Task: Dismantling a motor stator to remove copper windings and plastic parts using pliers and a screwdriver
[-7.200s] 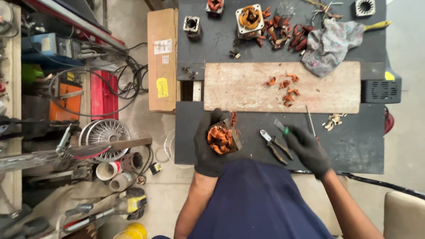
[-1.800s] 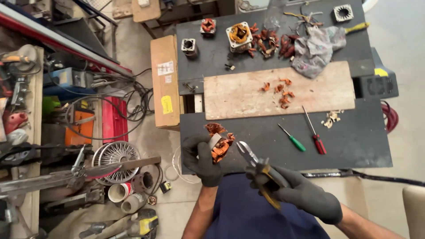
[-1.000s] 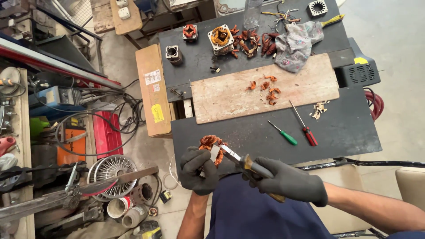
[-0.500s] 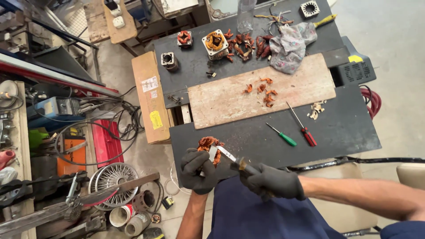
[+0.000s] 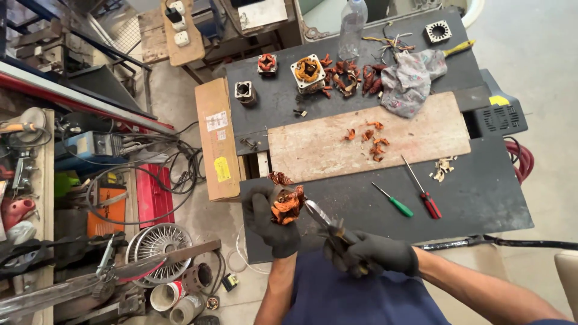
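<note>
gripping the copper-wound stator [image 5: 285, 204] in our gloved left hand [image 5: 270, 218] at the bench's [image 5: 481, 198] near left corner, our right hand [image 5: 370, 253] clamps pliers [image 5: 328, 222] whose tips touch its windings.

Both your hands wear dark gloves and sit close in front of your torso, near each other. Your left hand [image 5: 272, 219] is raised with the fingers curled shut in a firm grasp, thumb side turned toward the right, the bare forearm running straight down toward your body. Your right hand [image 5: 370, 253] lies lower and to the right, fist closed in a grip, knuckles up, its bare forearm stretching out to the lower right at a shallow angle.
</note>
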